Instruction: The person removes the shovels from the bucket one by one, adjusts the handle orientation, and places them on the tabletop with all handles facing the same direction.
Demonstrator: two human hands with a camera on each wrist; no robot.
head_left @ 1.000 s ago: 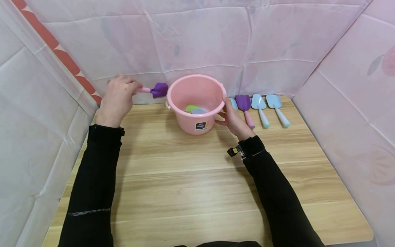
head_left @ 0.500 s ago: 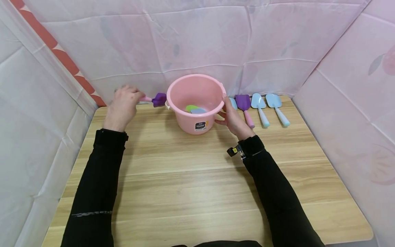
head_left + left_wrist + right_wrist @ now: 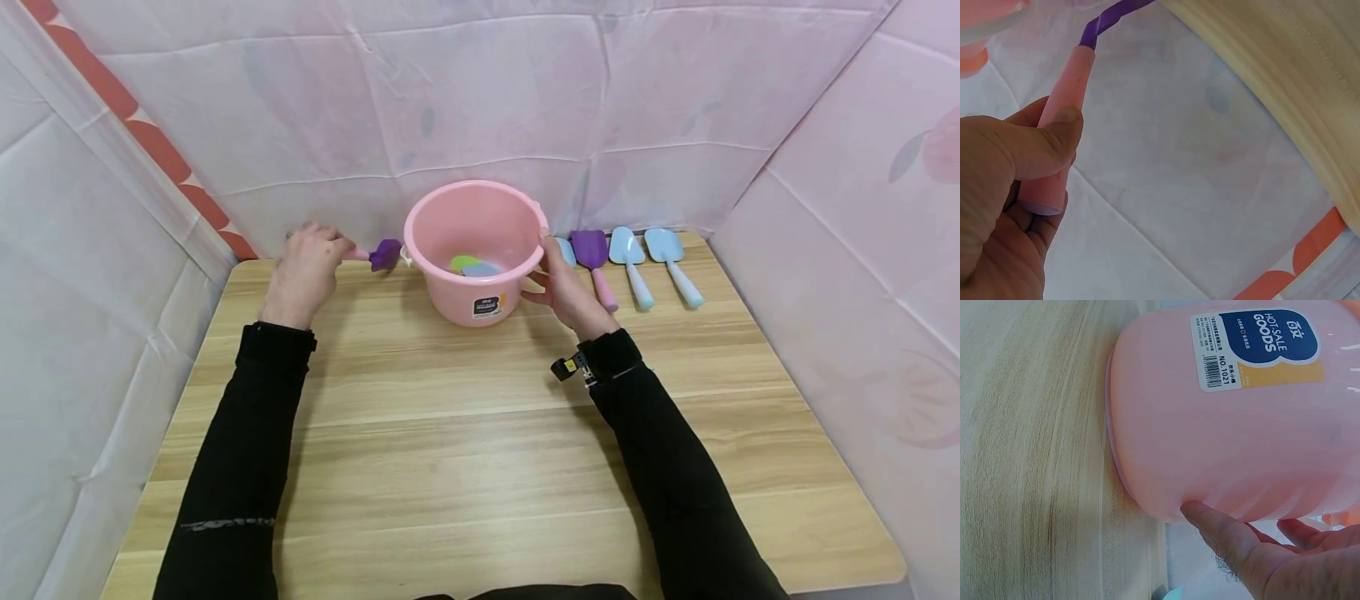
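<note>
A pink bucket (image 3: 450,225) stands at the back middle of the wooden table (image 3: 480,433). Green and blue pieces (image 3: 472,266) lie at its bottom. My left hand (image 3: 307,265) grips the pink handle (image 3: 1063,112) of a purple-headed toy tool (image 3: 386,254), low over the table just left of the bucket. In the left wrist view my left hand (image 3: 1016,187) has its thumb over that handle. My right hand (image 3: 564,285) holds the bucket's right side. In the right wrist view my right hand (image 3: 1254,556) has its thumb on the bucket (image 3: 1222,437) wall.
Right of the bucket lies a row of toy shovels: a purple one with a pink handle (image 3: 594,254), two light blue ones (image 3: 628,254) (image 3: 671,254), and another blue one (image 3: 566,250) partly hidden behind my right hand. Pink sheeting walls the table on three sides.
My left hand has lowered the purple tool from rim height to just above the table, beside the bucket. The right hand and the bucket have stayed put.
</note>
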